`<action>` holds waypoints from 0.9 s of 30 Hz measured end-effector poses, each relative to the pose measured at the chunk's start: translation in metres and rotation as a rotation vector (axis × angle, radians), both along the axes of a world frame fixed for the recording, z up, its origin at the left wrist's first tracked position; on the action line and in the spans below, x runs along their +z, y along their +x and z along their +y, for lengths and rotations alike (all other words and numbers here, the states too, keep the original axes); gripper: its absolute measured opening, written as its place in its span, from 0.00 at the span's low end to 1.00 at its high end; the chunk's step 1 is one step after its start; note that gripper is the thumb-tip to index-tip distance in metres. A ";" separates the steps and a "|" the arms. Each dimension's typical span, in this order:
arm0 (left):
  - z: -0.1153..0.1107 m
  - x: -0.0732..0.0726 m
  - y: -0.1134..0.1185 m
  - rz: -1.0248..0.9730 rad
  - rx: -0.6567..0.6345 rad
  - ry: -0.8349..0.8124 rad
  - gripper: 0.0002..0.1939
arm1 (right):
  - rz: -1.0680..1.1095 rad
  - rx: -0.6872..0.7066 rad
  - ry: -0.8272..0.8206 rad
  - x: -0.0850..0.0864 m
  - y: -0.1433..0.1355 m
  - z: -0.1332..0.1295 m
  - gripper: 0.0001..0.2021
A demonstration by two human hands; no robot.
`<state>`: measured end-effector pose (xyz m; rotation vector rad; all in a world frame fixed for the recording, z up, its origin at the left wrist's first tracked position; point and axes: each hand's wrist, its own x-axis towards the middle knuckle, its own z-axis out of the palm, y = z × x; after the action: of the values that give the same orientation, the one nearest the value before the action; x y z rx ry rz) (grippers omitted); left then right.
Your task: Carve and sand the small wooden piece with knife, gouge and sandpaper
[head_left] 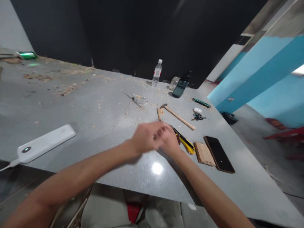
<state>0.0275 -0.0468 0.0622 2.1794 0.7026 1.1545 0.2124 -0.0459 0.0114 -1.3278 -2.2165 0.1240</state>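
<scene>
My left hand (145, 136) and my right hand (169, 139) meet above the middle of the grey table (114, 126), both blurred by motion. Their fingers are curled and pressed together; whatever lies between them is hidden. Just beyond the hands a short wooden stick (159, 114) shows, its near end covered, so I cannot tell whether it is held. A hammer (179, 117) with a wooden handle lies behind. Beside my right hand rests a yellow and black utility knife (186, 145). Right of that is a small wooden block (204, 154).
A phone (219, 154) lies at the right, a white power bank (47, 143) at the left. Farther back are a water bottle (156, 74), a dark bottle (181, 87), a wire loop (142, 100), keys (197, 117) and a green-black tool (201, 103). Wood shavings (67, 90) are scattered about.
</scene>
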 end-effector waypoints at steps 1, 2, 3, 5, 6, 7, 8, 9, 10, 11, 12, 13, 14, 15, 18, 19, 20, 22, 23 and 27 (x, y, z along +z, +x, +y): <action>0.024 -0.007 -0.009 -0.013 0.113 0.027 0.11 | 0.008 0.003 0.005 0.000 0.000 -0.002 0.15; 0.044 -0.015 -0.017 -0.005 0.181 0.061 0.11 | 0.016 0.016 0.004 0.001 -0.001 -0.004 0.15; 0.060 -0.025 -0.024 0.007 0.230 0.089 0.10 | 0.022 0.035 -0.002 0.002 -0.002 -0.005 0.15; 0.080 -0.046 -0.032 0.024 0.287 0.075 0.08 | 0.010 0.079 -0.026 0.004 -0.003 -0.005 0.17; 0.084 -0.054 -0.035 0.021 0.299 0.061 0.09 | -0.004 0.092 -0.032 0.004 -0.003 -0.006 0.17; 0.086 -0.061 -0.036 0.025 0.302 0.050 0.09 | -0.019 0.099 -0.029 0.004 -0.003 -0.006 0.18; 0.086 -0.065 -0.037 0.037 0.296 0.049 0.09 | -0.028 0.103 -0.019 0.002 -0.002 -0.007 0.17; 0.086 -0.068 -0.037 0.056 0.286 0.056 0.09 | -0.030 0.106 -0.004 0.000 0.000 -0.007 0.17; 0.085 -0.069 -0.036 0.079 0.274 0.067 0.09 | -0.024 0.109 0.007 -0.002 0.001 -0.007 0.17; 0.084 -0.069 -0.036 0.097 0.268 0.077 0.09 | -0.014 0.110 0.012 -0.004 0.003 -0.007 0.17; 0.084 -0.069 -0.035 0.107 0.269 0.081 0.09 | -0.006 0.110 0.014 -0.006 0.004 -0.007 0.18; 0.085 -0.069 -0.035 0.108 0.278 0.077 0.09 | -0.001 0.109 0.013 -0.008 0.005 -0.007 0.18; 0.086 -0.068 -0.035 0.101 0.287 0.065 0.09 | 0.002 0.108 0.010 -0.009 0.005 -0.006 0.19; 0.086 -0.068 -0.036 0.093 0.295 0.054 0.09 | 0.003 0.107 0.007 -0.010 0.005 -0.006 0.19; 0.088 -0.069 -0.036 0.089 0.275 0.037 0.08 | 0.020 0.104 0.007 -0.011 0.005 -0.005 0.20; 0.088 -0.070 -0.037 0.098 0.256 0.040 0.08 | 0.033 0.105 0.010 -0.011 0.005 -0.005 0.21; 0.087 -0.070 -0.037 0.110 0.237 0.047 0.08 | 0.049 0.106 0.018 -0.010 0.005 -0.005 0.21; 0.086 -0.070 -0.037 0.139 0.201 0.061 0.08 | 0.081 0.101 0.056 -0.010 0.006 -0.005 0.23; 0.085 -0.070 -0.037 0.153 0.188 0.066 0.08 | 0.093 0.088 0.084 -0.010 0.007 -0.006 0.23; 0.082 -0.067 -0.038 0.201 0.149 0.073 0.08 | 0.137 -0.025 0.169 -0.009 0.013 -0.007 0.22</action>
<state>-0.0103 0.0348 -0.0050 2.3611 0.9365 1.0568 0.2258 -0.0524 0.0021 -1.2172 -2.0467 0.0170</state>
